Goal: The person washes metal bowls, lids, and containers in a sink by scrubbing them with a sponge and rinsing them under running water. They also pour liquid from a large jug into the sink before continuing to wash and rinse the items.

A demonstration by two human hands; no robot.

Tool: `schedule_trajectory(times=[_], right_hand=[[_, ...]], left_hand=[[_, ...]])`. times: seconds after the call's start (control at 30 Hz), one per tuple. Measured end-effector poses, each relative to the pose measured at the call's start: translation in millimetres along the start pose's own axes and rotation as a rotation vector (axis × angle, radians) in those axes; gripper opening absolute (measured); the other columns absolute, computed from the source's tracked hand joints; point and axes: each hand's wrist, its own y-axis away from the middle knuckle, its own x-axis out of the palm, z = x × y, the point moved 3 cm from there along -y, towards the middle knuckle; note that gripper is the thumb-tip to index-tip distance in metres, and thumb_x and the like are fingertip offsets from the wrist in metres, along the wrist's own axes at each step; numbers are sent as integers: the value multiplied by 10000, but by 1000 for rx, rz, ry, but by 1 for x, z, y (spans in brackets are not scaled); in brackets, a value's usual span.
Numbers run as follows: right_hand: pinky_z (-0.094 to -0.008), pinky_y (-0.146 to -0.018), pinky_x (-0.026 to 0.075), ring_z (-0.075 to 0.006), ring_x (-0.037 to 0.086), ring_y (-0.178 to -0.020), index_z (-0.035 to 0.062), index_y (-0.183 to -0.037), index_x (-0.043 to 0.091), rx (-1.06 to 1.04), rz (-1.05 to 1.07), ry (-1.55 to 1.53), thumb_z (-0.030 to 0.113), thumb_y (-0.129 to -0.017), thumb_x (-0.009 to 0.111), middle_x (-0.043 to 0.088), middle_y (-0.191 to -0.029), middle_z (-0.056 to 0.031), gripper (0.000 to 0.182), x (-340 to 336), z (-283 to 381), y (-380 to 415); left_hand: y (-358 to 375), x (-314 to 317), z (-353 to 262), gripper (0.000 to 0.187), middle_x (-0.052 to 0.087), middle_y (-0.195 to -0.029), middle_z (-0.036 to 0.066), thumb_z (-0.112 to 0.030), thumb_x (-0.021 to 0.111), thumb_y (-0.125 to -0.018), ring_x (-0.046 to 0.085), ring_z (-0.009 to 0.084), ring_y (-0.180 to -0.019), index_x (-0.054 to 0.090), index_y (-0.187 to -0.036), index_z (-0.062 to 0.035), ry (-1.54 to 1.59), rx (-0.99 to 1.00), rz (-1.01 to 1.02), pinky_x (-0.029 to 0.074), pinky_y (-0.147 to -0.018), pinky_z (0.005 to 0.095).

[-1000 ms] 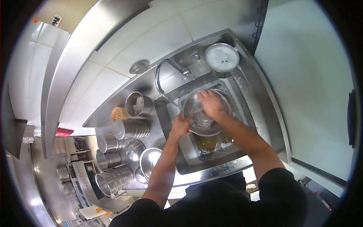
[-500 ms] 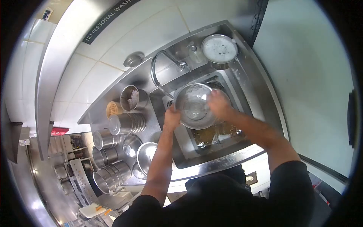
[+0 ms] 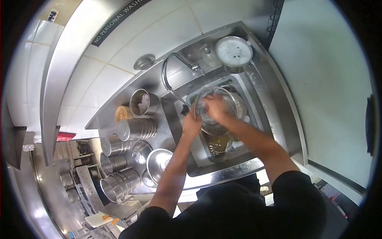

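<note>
While the left hand [image 3: 192, 124] has its grip curled closed on the near-left rim of one round, shiny metal bowl [image 3: 211, 126], the right hand [image 3: 216, 108] is blurred inside the bowl, and how far its grip is open, or whether it has hold of anything, cannot be told. The bowl is held tilted over one rectangular, brushed-metal sink [image 3: 227, 175], where brownish, glossy liquid [image 3: 218, 144] shows below it. One curved, polished faucet [image 3: 169, 75] arches near the bowl's left side. Behind the sink stand one clear pump bottle [image 3: 209, 58] and, just beside it, one cylindrical metal pot [image 3: 233, 51] topped with white froth and dark specks.

On the smooth steel surface [image 3: 163, 139] to the left, one upright deep pot [image 3: 153, 106] has something pale inside; a single tan, ribbed piece [image 3: 123, 114] sits next to it. Four groups of cylindrical metal containers [image 3: 131, 129] lie on their sides, some nested in ridged rows, beside three rounded steel bowls [image 3: 141, 152] of differing widths.
</note>
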Motion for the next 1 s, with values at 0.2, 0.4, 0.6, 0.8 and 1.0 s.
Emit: schedule_trajectory(times=[0.2, 0.4, 0.6, 0.8, 1.0], right_hand=[[-506, -927, 512, -372, 675, -1029, 156, -1029, 716, -45, 309, 129, 133, -776, 665, 717, -1045, -145, 260, 1, -21, 23], [-502, -870, 529, -378, 678, -973, 129, -1033, 700, -25, 215, -87, 110, -799, 635, 708, -1006, -157, 244, -21, 23, 23], [-484, -877, 536, -368, 668, -1039, 110, -1069, 710, 166, 165, -73, 62, -828, 598, 690, -1123, -166, 270, -23, 4, 1], [-472, -910, 543, -370, 666, -1072, 102, -1166, 660, 109, 133, 91, 69, -855, 593, 677, -1176, -158, 320, -12, -19, 16], [-512, -793, 529, -375, 681, -935, 96, -1086, 645, 204, 194, -403, 159, -904, 581, 699, -1034, -162, 203, -19, 64, 21]], left_hand=[[-33, -13, 69, 578, 702, -1072, 269, -124, 555, -871, 678, 444, -1028, 508, -1448, -113, -105, 270, -192, 547, -887, 492], [-28, -8, 31, 582, 718, -1023, 251, -93, 560, -870, 718, 403, -942, 511, -1450, -113, -80, 350, -233, 553, -847, 464], [0, -17, -3, 570, 717, -1021, 260, -97, 577, -883, 716, 400, -964, 510, -1449, -112, -77, 218, -243, 559, -835, 448], [-28, -6, 46, 547, 719, -857, 215, -154, 582, -939, 719, 278, -638, 484, -1474, -95, -109, 406, -319, 569, -605, 415], [-55, 10, 70, 449, 667, -726, 142, -356, 594, -1006, 649, 229, -534, 594, -1281, -1, 385, 38, -119, 505, -481, 395]])
